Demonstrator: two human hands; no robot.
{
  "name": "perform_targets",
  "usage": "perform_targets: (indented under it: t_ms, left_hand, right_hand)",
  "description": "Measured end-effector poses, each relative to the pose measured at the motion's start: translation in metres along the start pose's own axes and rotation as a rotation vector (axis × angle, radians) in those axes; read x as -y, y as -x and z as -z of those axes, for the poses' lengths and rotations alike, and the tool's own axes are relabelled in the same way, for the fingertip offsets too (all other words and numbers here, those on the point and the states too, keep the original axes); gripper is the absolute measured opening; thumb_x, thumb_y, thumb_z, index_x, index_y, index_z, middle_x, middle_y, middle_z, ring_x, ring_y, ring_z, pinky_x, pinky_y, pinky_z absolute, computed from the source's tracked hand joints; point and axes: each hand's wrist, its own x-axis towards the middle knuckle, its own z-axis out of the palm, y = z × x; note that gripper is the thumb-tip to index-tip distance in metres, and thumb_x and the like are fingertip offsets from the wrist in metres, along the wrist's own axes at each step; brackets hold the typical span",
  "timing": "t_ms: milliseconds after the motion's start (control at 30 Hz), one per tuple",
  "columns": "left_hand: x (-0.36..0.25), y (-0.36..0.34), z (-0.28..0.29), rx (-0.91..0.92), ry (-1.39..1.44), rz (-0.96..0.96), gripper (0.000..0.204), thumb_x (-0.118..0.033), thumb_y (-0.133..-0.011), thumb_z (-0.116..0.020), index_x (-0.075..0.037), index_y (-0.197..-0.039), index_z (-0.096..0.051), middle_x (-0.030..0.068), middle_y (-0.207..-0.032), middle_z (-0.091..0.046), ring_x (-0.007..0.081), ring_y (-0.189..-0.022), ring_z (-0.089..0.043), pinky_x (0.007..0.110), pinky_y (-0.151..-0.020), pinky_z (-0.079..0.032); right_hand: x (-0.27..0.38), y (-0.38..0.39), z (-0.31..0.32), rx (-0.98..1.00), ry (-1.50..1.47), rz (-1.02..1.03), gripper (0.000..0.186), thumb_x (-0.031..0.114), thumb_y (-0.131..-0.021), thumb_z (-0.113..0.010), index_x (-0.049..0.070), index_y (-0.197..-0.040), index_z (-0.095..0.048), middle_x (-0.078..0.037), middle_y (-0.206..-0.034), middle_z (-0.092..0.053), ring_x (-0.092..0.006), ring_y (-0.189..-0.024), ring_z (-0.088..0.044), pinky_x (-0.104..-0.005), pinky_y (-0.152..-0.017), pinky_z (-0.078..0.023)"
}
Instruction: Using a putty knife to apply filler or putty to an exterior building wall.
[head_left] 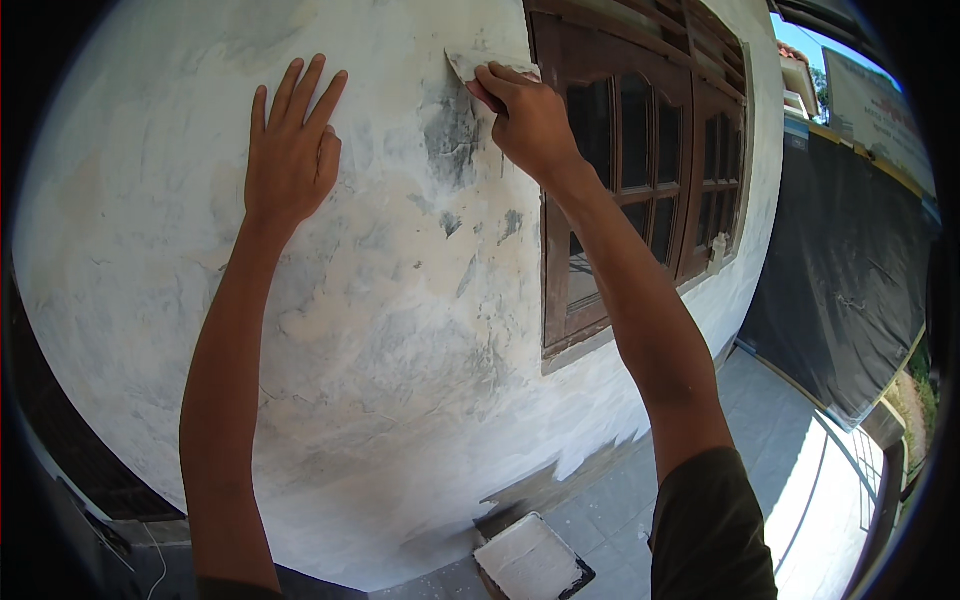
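Scraper (462, 66): located high on the wall (360, 340), just left of the upper window frame. Thin, pale and flexible-looking, smeared with white, with one pointed corner directed to the upper left. Held in the right hand (530, 115), with fingers (495, 85) clenched on the near edge and knuckles outward. Exact position of the right thumb: cannot tell.

Directly below the scraper: dark grey patch (452, 135), irregular in outline, with smaller dark marks lower down. Across the surrounding wall: uneven coating in white, cream and grey.

To the left, at a similar height: left hand (285, 165), back toward the camera, apparently flat to the wall. Fingers released, extended upward and spread; thumb beside the index finger.

To the right of the scraper: brown wooden window (690, 150) with dark panes, partly behind the right forearm. At the lower right of the frame: small pale lump (718, 250).

At the foot of the wall: rectangular container (583, 577) with dark edge and white upper surface, on a grey tiled floor (745, 400). Farther right: large dark sheet (850, 240), hung upright below a pale banner (868, 105).
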Motion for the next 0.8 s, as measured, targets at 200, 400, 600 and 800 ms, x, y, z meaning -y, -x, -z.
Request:
perform_targets:
  t_ms: [200,400,600,800]
  left_hand:
    - [0.0,-0.001,-0.002,-0.009,-0.013,0.0,0.057,-0.015,-0.095,-0.045,-0.019,-0.152,-0.049,0.0058,-0.163,-0.039,0.0253,-0.153,-0.031,0.055,-0.126,-0.018]
    - [0.0,0.002,-0.005,-0.007,0.055,0.002,0.061,-0.012,-0.095,-0.042,-0.02,-0.155,-0.045,0.0041,-0.166,-0.035,0.0243,-0.155,-0.027,0.053,-0.127,-0.014]
    - [0.001,0.002,-0.002,-0.004,0.002,0.009,0.058,-0.015,-0.094,-0.046,-0.02,-0.152,-0.05,0.0052,-0.163,-0.039,0.0243,-0.153,-0.031,0.054,-0.126,-0.019]
    - [-0.004,-0.001,-0.002,0.009,0.05,0.008,0.061,-0.01,-0.094,-0.042,-0.018,-0.155,-0.045,0.0047,-0.165,-0.035,0.0248,-0.155,-0.027,0.054,-0.127,-0.015]
  right_hand:
    - [0.059,0.088,0.019,0.341,-0.007,-0.047,0.044,-0.006,-0.082,-0.068,-0.002,-0.125,-0.061,-0.022,-0.136,-0.06,-0.0391,-0.131,-0.055,-0.0436,-0.103,-0.053]
    - [0.099,0.164,0.058,0.574,-0.199,-0.221,0.044,-0.011,-0.083,-0.063,0.0,-0.126,-0.067,-0.021,-0.127,-0.067,-0.0388,-0.124,-0.061,-0.0452,-0.105,-0.051]
    - [0.06,0.055,0.099,0.415,-0.301,-0.678,0.048,-0.013,-0.085,-0.054,0.004,-0.127,-0.071,-0.025,-0.105,-0.074,-0.0182,-0.09,-0.074,-0.029,-0.08,-0.054]
    - [0.022,0.011,0.003,0.001,-0.068,-0.061,0.045,-0.014,-0.084,-0.058,-0.001,-0.126,-0.064,-0.021,-0.132,-0.064,-0.0368,-0.121,-0.063,-0.0434,-0.095,-0.055]
